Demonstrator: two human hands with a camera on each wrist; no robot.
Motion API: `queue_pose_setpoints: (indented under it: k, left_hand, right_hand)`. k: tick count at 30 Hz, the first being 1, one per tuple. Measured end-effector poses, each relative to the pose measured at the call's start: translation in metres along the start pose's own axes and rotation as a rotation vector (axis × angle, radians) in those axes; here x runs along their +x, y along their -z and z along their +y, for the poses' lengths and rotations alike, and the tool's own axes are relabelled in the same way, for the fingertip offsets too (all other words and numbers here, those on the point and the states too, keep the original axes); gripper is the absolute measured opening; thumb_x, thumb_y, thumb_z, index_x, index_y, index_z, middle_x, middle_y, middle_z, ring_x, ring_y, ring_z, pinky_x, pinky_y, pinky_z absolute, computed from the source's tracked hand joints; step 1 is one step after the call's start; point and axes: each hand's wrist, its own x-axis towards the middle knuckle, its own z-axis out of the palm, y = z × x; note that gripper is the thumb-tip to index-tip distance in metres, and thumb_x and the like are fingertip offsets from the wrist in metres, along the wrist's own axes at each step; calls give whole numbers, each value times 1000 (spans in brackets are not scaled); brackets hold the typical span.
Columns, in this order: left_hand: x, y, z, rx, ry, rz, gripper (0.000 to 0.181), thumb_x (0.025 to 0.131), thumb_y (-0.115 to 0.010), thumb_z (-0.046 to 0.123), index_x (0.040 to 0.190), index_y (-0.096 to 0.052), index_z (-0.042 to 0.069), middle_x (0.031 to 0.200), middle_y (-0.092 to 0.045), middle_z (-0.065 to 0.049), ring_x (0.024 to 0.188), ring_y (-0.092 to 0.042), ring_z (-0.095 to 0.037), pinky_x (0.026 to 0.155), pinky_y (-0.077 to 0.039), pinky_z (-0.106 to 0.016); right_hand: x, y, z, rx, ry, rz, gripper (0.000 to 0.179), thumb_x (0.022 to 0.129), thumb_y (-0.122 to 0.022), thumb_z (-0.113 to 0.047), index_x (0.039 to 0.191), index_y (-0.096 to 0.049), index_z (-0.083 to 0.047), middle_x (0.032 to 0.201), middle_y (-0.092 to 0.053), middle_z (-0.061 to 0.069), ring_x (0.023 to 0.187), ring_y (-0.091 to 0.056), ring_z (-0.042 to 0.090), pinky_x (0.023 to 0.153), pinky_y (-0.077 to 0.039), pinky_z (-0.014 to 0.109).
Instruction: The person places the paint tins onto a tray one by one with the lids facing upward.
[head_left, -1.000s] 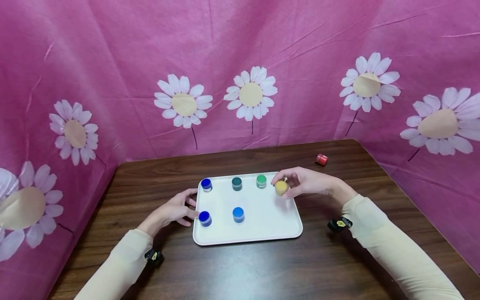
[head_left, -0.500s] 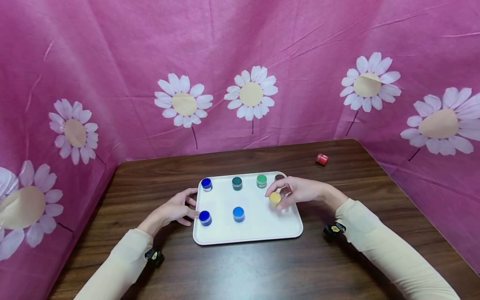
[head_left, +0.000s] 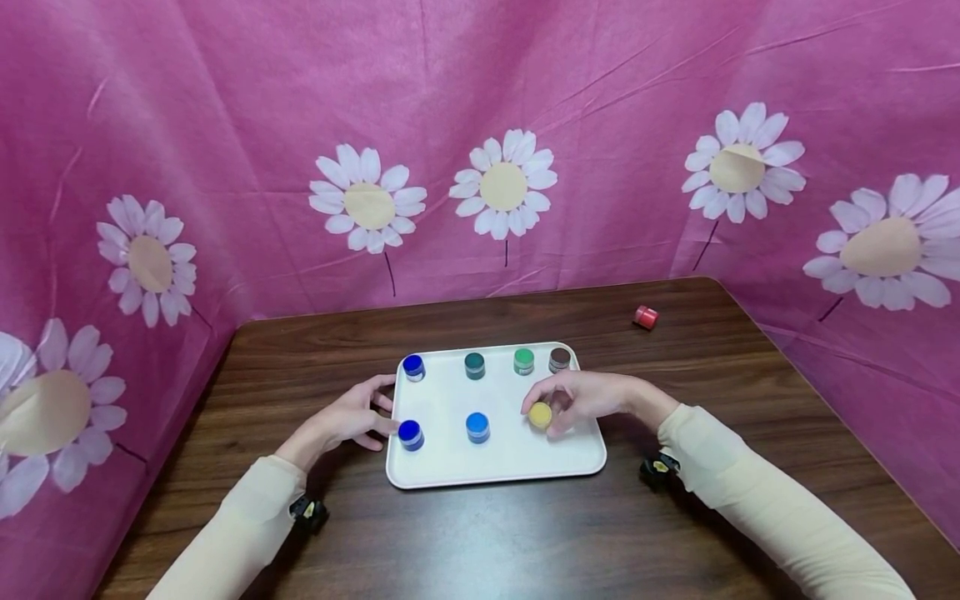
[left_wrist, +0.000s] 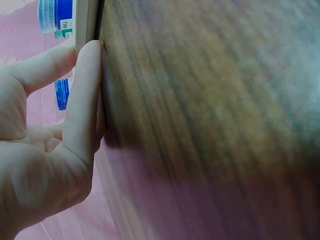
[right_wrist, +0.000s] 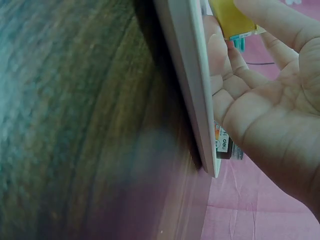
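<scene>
In the head view my right hand (head_left: 585, 396) pinches a small yellow-lidded paint jar (head_left: 540, 415) between thumb and fingers, over the right half of a white tray (head_left: 442, 471). The right wrist view shows the yellow jar (right_wrist: 231, 19) close above the tray's rim. My left hand (head_left: 351, 417) rests at the tray's left edge, fingertips touching the rim beside a dark blue jar (head_left: 410, 435). A lighter blue jar (head_left: 477, 427) stands mid-tray in the same near row. Along the far side stand dark blue (head_left: 413, 367), dark green (head_left: 474, 366), green (head_left: 523, 361) and brown (head_left: 559, 359) jars.
A red jar (head_left: 645, 317) lies on its side on the dark wooden table (head_left: 480, 542), beyond the tray to the right. A pink curtain (head_left: 600, 83) with white flowers hangs behind and along both sides of the table.
My right hand has brought the yellow jar nearer and slightly left, from beside the far row to the near row's level, uncovering the brown jar. The left hand stays put.
</scene>
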Motion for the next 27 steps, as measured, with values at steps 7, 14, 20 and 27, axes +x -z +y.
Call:
queue_pose_setpoints:
  k: [7, 14, 20, 27]
  left_hand:
    - [0, 0, 0, 0, -4, -1, 90, 82, -79, 0, 157, -29, 7, 118, -46, -22, 86, -64, -26, 65, -62, -46]
    - [1, 0, 0, 0, 8, 4, 90, 82, -80, 0, 156, -30, 8, 118, -46, -22, 87, -64, -27, 65, -62, -46]
    - [0, 1, 0, -6, 1, -1, 92, 81, -80, 0, 157, -29, 7, 117, -46, -22, 86, -65, -27, 65, -62, -45]
    - [-1, 0, 0, -10, -19, -7, 93, 80, -81, 0, 157, -29, 6, 117, -45, -22, 85, -64, -26, 64, -62, -45]
  right_hand:
    - [1, -1, 0, -9, -6, -4, 42, 87, -80, -6, 127, -67, -11, 111, -63, 4, 89, -53, 23, 76, -46, 29]
    - [1, -4, 2, -41, 1, 8, 42, 87, -80, -9, 127, -67, -10, 108, -61, 3, 90, -51, 22, 75, -44, 27]
    - [4, -5, 5, -52, -22, 9, 40, 86, -81, -10, 124, -68, -10, 101, -58, 1, 88, -50, 20, 72, -43, 25]
    - [5, -5, 5, -45, -14, -7, 38, 86, -82, -9, 122, -69, -10, 99, -58, 0, 85, -50, 17, 70, -43, 24]
